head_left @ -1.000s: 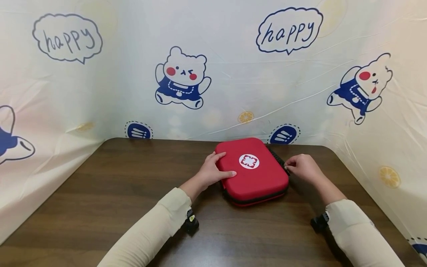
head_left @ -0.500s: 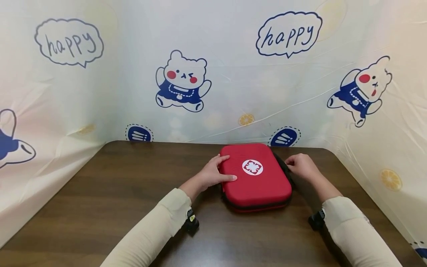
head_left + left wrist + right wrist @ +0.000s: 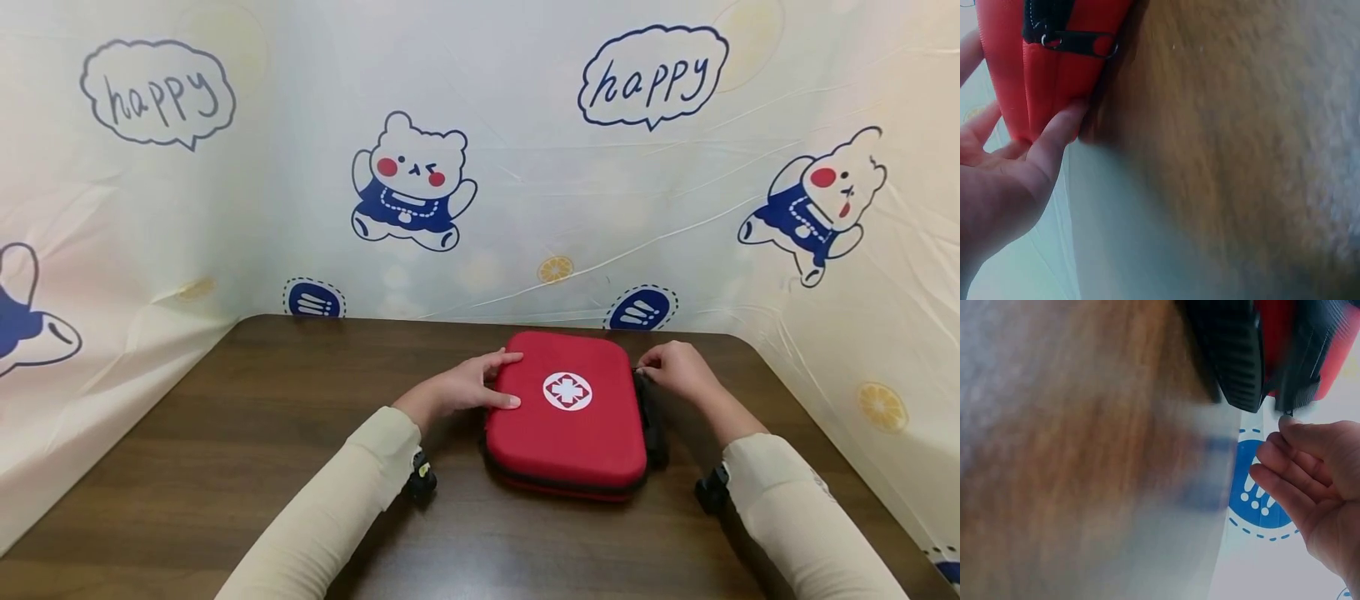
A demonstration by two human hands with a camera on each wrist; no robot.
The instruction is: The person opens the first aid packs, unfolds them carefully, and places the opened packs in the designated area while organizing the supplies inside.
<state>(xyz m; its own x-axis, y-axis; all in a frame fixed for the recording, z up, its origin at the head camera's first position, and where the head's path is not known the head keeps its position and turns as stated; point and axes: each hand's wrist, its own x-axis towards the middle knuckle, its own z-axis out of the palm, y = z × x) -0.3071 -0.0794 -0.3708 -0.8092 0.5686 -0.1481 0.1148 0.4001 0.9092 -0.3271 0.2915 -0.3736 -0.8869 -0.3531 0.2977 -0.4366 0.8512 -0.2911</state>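
A red first-aid case (image 3: pixel 562 446) with a round white emblem lies flat on the table, its zip line running round the side. My left hand (image 3: pixel 467 388) grips its left side near the far corner. In the left wrist view, a black zipper pull (image 3: pixel 1085 44) hangs on the case's red side, apart from the fingers. At the far right corner, my right hand (image 3: pixel 678 368) pinches another small zipper pull between thumb and forefinger; the fingers mostly hide it. A ribbed black handle (image 3: pixel 1239 359) sticks out from the case's right side.
The brown wooden table (image 3: pixel 262 467) ends in front of a curtain (image 3: pixel 525 192) printed with cartoon bears. Both wrists carry small black cameras, the left one (image 3: pixel 422 479) close above the table.
The case has turned clockwise and come nearer to me, its near end swinging left. My left hand has stayed on it throughout. The right hand keeps its pinch at the far right corner.
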